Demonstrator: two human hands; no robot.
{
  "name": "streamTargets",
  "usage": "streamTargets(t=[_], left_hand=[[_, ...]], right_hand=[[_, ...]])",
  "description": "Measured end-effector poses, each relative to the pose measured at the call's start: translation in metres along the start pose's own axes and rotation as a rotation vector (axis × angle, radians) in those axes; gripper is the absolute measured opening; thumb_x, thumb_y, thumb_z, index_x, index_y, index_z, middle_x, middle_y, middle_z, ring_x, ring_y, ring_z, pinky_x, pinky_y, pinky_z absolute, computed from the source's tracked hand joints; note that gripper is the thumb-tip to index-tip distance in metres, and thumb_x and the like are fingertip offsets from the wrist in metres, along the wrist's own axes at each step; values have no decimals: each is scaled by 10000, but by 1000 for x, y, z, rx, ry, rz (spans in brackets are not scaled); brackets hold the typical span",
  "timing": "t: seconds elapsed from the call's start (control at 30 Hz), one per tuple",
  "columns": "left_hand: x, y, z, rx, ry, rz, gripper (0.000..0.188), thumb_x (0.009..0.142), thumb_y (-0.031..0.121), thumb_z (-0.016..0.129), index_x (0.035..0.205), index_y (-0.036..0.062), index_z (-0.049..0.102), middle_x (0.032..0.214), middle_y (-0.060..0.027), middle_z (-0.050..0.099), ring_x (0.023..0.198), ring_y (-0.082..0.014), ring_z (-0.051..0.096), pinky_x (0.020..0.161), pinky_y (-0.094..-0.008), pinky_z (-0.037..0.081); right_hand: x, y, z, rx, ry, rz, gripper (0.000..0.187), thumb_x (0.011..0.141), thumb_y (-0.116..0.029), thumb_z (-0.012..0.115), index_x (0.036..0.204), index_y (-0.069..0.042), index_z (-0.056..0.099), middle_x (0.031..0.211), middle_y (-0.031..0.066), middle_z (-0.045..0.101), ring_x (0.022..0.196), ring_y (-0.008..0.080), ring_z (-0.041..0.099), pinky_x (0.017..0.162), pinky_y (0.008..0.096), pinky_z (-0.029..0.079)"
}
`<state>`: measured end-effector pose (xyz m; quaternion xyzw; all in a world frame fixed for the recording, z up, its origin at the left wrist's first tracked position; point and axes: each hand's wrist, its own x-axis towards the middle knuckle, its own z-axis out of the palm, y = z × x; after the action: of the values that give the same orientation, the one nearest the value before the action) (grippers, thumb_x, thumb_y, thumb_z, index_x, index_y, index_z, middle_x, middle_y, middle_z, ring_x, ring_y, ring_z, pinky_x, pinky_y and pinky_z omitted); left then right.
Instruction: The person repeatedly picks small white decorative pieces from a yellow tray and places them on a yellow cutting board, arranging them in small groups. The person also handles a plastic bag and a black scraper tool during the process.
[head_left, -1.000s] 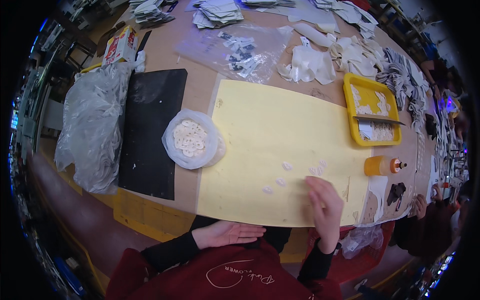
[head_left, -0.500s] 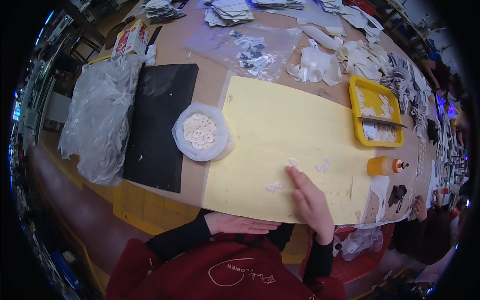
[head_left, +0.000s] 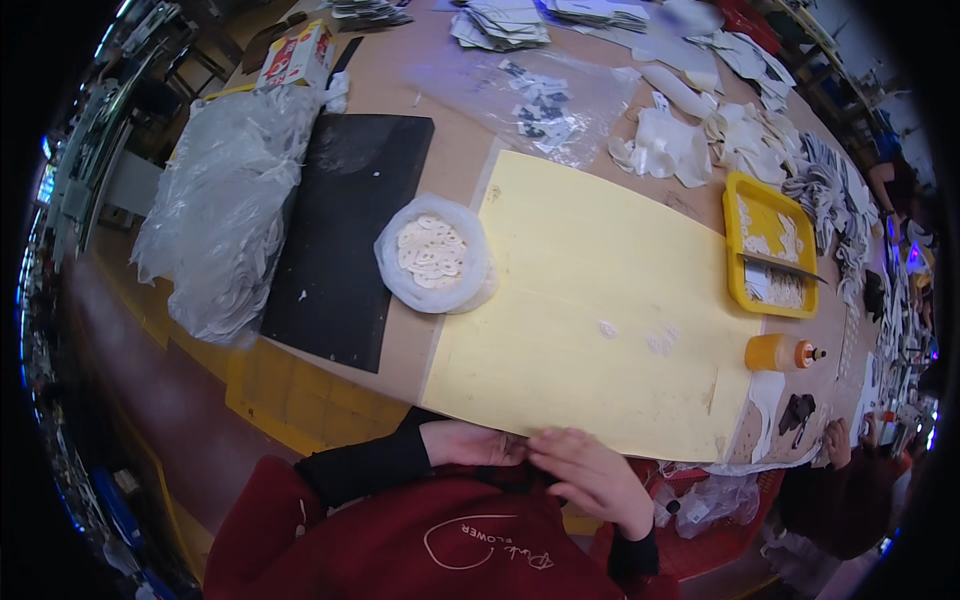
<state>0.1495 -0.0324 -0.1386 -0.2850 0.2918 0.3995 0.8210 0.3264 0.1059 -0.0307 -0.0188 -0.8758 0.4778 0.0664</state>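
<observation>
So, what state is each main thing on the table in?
Rectangular yellow sheet: spread flat.
Small white oval pieces: loose on the sheet.
Round whitish plastic-lined container: open, well filled.
Rectangular yellow plastic tray: open, partly filled.
Orange plastic bottle: cap on.
Black rectangular board: lying flat.

There's one tray, one bottle, one yellow sheet (pale pieces blur past counting).

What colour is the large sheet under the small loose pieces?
The sheet is pale yellow, seen in the head view.
</observation>
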Motion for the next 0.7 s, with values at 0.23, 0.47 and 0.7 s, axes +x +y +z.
streamTargets(t=[0.23, 0.47, 0.7], left_hand=[[-89, 9, 33, 788, -314, 168, 334, 1094, 271, 500, 813, 98, 552, 735, 76, 455, 553, -13, 337, 487, -177, 253], [-148, 120, 66, 1265, 358, 1548, 295, 1093, 198, 485, 943, 9, 655, 836, -7, 624, 766, -76, 558, 696, -238, 449], [-158, 145, 60, 1170, 464, 1761, 254, 1071, 188, 537, 1128, -5, 693, 928, -84, 693, 871, -169, 652, 848, -302, 513]], right_hand=[[-4, -4, -21, -5, 572, 63, 315, 980, -268, 655, 1050, 18, 767, 1069, 172, 757, 1098, 358, 715, 1078, 495, 477], [19, -8, -20, -51, 529, -51, 241, 949, -204, 691, 991, 22, 761, 1010, 170, 756, 1023, 358, 728, 1010, 501, 522], [32, -13, -48, -197, 584, -28, 163, 902, -54, 678, 1015, 33, 756, 1017, 170, 753, 989, 351, 726, 934, 447, 562]])
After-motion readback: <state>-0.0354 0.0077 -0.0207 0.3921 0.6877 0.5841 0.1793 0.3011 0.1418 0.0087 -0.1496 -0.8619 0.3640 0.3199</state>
